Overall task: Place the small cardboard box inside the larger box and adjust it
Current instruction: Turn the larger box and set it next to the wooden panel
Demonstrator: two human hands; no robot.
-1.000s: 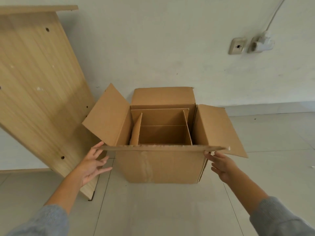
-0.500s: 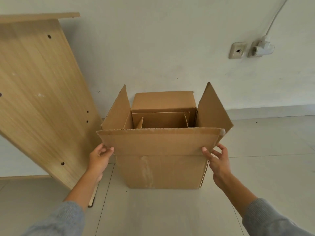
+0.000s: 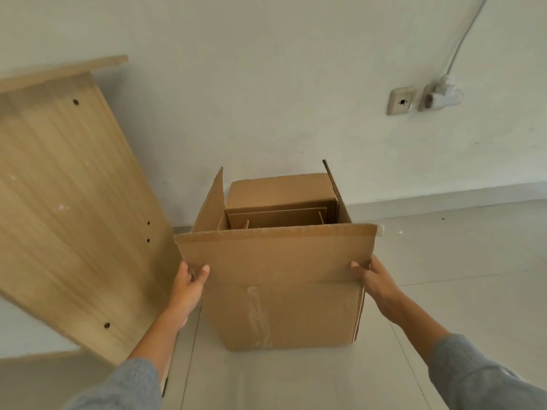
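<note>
The larger cardboard box (image 3: 284, 312) stands on the floor in the middle of the head view, its top open. Its near flap (image 3: 275, 253) is raised almost upright. My left hand (image 3: 188, 287) grips the flap's lower left corner, thumb on the front. My right hand (image 3: 374, 279) grips the lower right corner the same way. The side flaps stand up too. Inside, only the top rim of the small cardboard box (image 3: 275, 218) shows above the near flap; the rest of it is hidden.
A light wooden panel (image 3: 68, 208) leans against the wall just left of the box, close to my left arm. The white wall is right behind the box, with a socket and plug (image 3: 438, 97) at the upper right. Tiled floor (image 3: 458, 261) stretches to the right.
The near flap has swung up from flat to nearly upright, with both hands gripping its lower corners. The side flaps have risen from splayed out to upright. The view has tilted so the box sits lower.
</note>
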